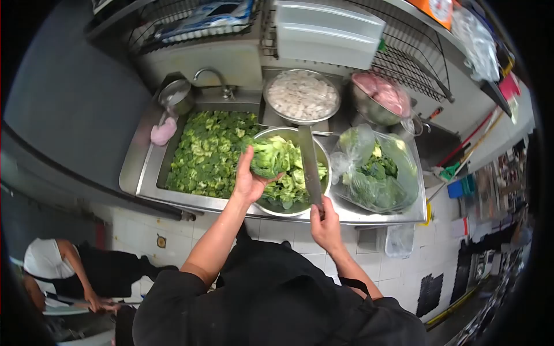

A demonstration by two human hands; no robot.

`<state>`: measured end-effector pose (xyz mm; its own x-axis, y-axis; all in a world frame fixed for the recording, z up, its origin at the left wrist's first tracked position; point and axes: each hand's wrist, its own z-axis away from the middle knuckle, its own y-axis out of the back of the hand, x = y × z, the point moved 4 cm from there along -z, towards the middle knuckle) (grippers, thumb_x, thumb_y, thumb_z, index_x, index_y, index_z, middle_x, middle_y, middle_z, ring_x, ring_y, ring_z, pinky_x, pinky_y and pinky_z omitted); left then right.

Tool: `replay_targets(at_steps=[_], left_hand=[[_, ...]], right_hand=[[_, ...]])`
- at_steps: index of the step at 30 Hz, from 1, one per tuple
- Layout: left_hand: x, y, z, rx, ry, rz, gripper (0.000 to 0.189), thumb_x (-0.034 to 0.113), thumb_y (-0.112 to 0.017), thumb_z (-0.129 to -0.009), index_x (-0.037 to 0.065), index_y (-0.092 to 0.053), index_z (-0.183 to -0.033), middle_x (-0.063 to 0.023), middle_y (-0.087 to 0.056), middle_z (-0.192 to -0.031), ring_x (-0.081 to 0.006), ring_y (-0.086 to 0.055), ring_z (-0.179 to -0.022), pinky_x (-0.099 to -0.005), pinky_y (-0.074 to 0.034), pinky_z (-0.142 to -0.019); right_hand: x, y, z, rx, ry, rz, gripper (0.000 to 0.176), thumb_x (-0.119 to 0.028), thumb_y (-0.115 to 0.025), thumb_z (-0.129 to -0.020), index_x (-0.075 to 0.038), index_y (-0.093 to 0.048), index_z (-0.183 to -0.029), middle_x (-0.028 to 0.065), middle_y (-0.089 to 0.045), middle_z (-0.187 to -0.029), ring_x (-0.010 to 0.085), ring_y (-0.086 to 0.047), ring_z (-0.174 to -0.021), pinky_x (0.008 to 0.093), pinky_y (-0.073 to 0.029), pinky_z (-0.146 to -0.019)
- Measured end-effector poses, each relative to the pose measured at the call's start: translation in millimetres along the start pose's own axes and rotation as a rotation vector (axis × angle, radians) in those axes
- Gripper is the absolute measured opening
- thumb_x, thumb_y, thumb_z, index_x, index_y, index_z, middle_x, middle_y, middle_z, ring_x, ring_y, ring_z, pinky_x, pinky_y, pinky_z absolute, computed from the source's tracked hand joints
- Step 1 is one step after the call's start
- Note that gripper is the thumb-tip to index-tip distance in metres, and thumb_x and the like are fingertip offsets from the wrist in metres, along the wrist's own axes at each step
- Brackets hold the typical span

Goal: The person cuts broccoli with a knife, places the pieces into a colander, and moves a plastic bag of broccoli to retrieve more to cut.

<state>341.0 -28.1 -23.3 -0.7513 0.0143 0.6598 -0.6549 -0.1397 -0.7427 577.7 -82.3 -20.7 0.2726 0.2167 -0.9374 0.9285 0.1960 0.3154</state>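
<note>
My left hand (249, 183) is wrapped round a head of broccoli (270, 158) with its stem side turned up. It holds the broccoli over a metal bowl (330, 187). Pale green broccoli pieces (293, 193) lie inside that bowl. In my right hand (326, 226) is a large knife (309, 164), gripped by the handle. Its wide blade points away from me across the right part of the bowl, apart from the broccoli. Left of the bowl, cut broccoli florets (208, 155) fill the sink (148, 167).
A clear plastic bag (398, 199) of broccoli sits right of the bowl. Behind are a bowl of white pieces (303, 95) and a bowl of pink meat (385, 95). A faucet (216, 75), a small pot (177, 98) and a pink cloth (164, 131) border the sink. Another person (86, 271) is at lower left.
</note>
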Motion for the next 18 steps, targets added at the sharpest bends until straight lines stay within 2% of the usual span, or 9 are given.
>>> replay_targets(at_steps=[2,4,5,8,13,15,16,17,18], left_hand=[[5.1,2.2,9.9,0.102,-0.109,-0.050,0.063,0.053,-0.060,-0.095,0.012,-0.045,-0.140,-0.0098,-0.059,-0.130,-0.0247,-0.059,-0.119,-0.0525,-0.055,-0.091],[12.0,6.2,15.4,0.206,-0.215,-0.129,0.057,0.034,-0.072,-0.093,0.011,-0.044,-0.137,-0.0095,-0.057,-0.124,-0.0200,-0.057,-0.113,-0.0441,-0.054,-0.090],[9.2,13.1,11.0,0.202,-0.211,-0.124,0.057,0.034,-0.072,-0.093,0.011,-0.044,-0.137,-0.0095,-0.057,-0.124,-0.0200,-0.057,-0.113,-0.0441,-0.054,-0.090],[13.7,18.7,-0.4,0.131,-0.405,-0.526,0.061,0.034,-0.075,-0.091,0.008,-0.044,-0.137,-0.0110,-0.050,-0.130,-0.0208,-0.053,-0.112,-0.0319,-0.043,-0.098],[14.6,16.1,-15.3,0.096,-0.510,-0.836,0.063,0.033,-0.077,-0.088,0.006,-0.046,-0.136,-0.0160,-0.048,-0.130,-0.0268,-0.047,-0.122,-0.0386,-0.037,-0.106],[16.4,7.8,-15.8,0.091,-0.618,-1.039,0.064,0.033,-0.078,-0.087,0.006,-0.047,-0.136,-0.0169,-0.047,-0.130,-0.0298,-0.046,-0.124,-0.0401,-0.035,-0.108],[17.0,0.8,-13.0,0.078,-0.622,-1.061,0.060,0.030,-0.075,-0.090,0.008,-0.045,-0.137,-0.0131,-0.047,-0.133,-0.0234,-0.050,-0.119,-0.0368,-0.041,-0.102],[13.9,0.3,-11.7,0.076,-0.622,-1.060,0.060,0.030,-0.075,-0.090,0.008,-0.045,-0.137,-0.0131,-0.047,-0.133,-0.0234,-0.050,-0.119,-0.0368,-0.041,-0.102],[9.6,5.1,-9.7,0.107,-0.588,-1.026,0.062,0.030,-0.077,-0.088,0.007,-0.046,-0.137,-0.0151,-0.046,-0.132,-0.0270,-0.047,-0.123,-0.0393,-0.037,-0.106]], right_hand=[[-0.8,-18.1,-3.1,-0.043,0.024,0.057,0.033,-0.006,-0.055,-0.098,0.003,-0.049,-0.129,0.0195,-0.066,-0.080,0.0239,-0.066,-0.066,0.0351,-0.050,-0.061],[-9.9,-27.4,-11.5,-0.060,0.058,0.108,0.030,-0.006,-0.054,-0.099,0.003,-0.050,-0.127,0.0129,-0.063,-0.077,0.0167,-0.059,-0.064,0.0309,-0.047,-0.059],[-16.4,-30.4,-17.4,-0.059,0.092,0.155,0.027,-0.006,-0.054,-0.100,0.002,-0.051,-0.126,0.0062,-0.059,-0.074,0.0096,-0.051,-0.062,0.0267,-0.044,-0.058],[-89.0,-19.6,-31.6,0.055,0.230,0.116,0.027,-0.005,-0.056,-0.099,0.005,-0.049,-0.123,0.0100,-0.063,-0.076,0.0139,-0.058,-0.061,0.0285,-0.046,-0.057],[-127.9,4.6,-38.7,0.305,0.539,-0.295,0.024,-0.001,-0.057,-0.097,0.009,-0.049,-0.118,0.0076,-0.063,-0.079,0.0088,-0.054,-0.060,0.0257,-0.045,-0.054],[-67.9,-6.5,-44.4,0.303,0.453,0.070,0.025,0.000,-0.056,-0.096,0.009,-0.050,-0.118,0.0127,-0.064,-0.080,0.0191,-0.058,-0.056,0.0322,-0.048,-0.054],[-73.2,-23.8,-48.4,0.290,0.470,0.358,0.026,-0.001,-0.056,-0.094,0.006,-0.051,-0.118,0.0213,-0.065,-0.079,0.0389,-0.063,-0.060,0.0433,-0.051,-0.059],[-36.1,-37.5,-52.0,-0.005,0.154,0.379,0.028,-0.004,-0.055,-0.092,0.003,-0.051,-0.119,0.0284,-0.064,-0.079,0.0515,-0.063,-0.072,0.0514,-0.051,-0.065],[11.1,-38.8,-44.6,-0.085,-0.023,0.449,0.026,-0.006,-0.055,-0.093,0.002,-0.050,-0.117,0.0288,-0.064,-0.077,0.0490,-0.065,-0.075,0.0519,-0.051,-0.064]])
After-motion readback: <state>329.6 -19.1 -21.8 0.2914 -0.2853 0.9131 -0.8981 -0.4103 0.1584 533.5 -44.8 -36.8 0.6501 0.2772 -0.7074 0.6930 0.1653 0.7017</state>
